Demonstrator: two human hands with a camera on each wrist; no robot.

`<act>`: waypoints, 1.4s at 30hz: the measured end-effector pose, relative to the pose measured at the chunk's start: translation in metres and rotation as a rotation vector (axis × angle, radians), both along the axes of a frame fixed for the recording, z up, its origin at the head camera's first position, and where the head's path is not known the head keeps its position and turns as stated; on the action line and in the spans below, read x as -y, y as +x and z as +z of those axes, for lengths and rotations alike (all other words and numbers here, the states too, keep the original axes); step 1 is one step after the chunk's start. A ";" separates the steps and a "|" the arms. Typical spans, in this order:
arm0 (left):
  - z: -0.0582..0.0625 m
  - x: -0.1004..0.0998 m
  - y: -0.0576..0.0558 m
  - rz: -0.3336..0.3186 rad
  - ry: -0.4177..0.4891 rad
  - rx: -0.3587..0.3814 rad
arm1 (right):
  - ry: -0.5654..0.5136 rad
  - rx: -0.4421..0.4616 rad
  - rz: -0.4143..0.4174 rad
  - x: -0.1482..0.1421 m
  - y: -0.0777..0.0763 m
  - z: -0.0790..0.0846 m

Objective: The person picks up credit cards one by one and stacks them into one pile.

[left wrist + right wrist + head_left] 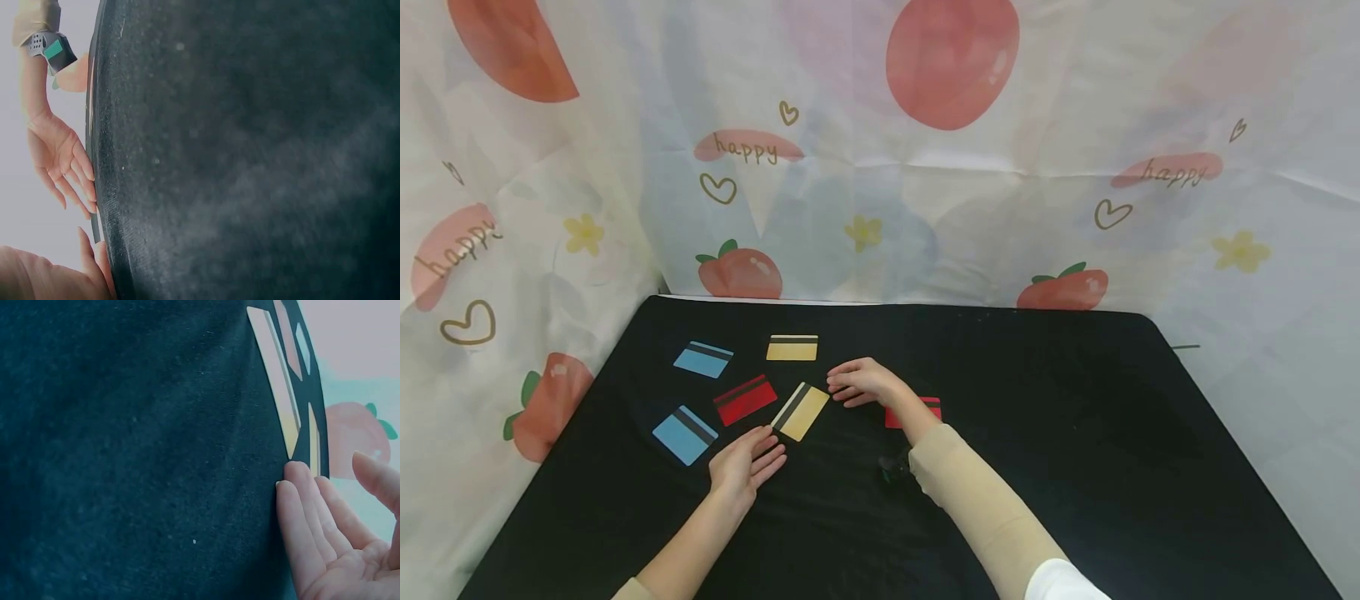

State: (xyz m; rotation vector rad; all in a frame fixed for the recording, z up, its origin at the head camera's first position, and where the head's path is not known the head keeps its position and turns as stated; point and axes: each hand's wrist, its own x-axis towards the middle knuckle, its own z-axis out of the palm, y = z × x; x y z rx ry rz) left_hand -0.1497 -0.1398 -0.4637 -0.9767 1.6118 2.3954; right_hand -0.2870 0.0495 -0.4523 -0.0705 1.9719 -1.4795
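Note:
A gold card with a dark stripe [801, 413] lies tilted on the black tabletop between both hands. My left hand [747, 468] is at its lower left corner, fingers extended and fingertips right at the edge. Beyond the opposite corner, my right hand [868, 382] hovers low with loosely straight fingers and nothing in them. The right wrist view has the same gold card [275, 381] just past the right fingertips [297, 470]. In the left wrist view, the left hand [53, 275] shows only partly, and no card appears there.
A red card [745, 400], two blue cards [685, 435] and another gold card [792, 348] lie around on the left side. A second red card [931, 408] is partly covered by the right forearm. A printed curtain [880, 208] hangs behind the table [1075, 433].

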 end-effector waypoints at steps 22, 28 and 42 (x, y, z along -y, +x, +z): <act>-0.002 -0.004 -0.009 -0.024 0.121 0.019 | 0.055 0.033 0.028 0.005 -0.001 0.002; -0.004 -0.006 -0.011 -0.018 0.115 -0.003 | 0.063 0.040 0.007 0.004 -0.001 0.001; -0.007 -0.008 -0.015 -0.029 0.059 -0.040 | 0.066 0.054 0.007 0.005 -0.004 -0.002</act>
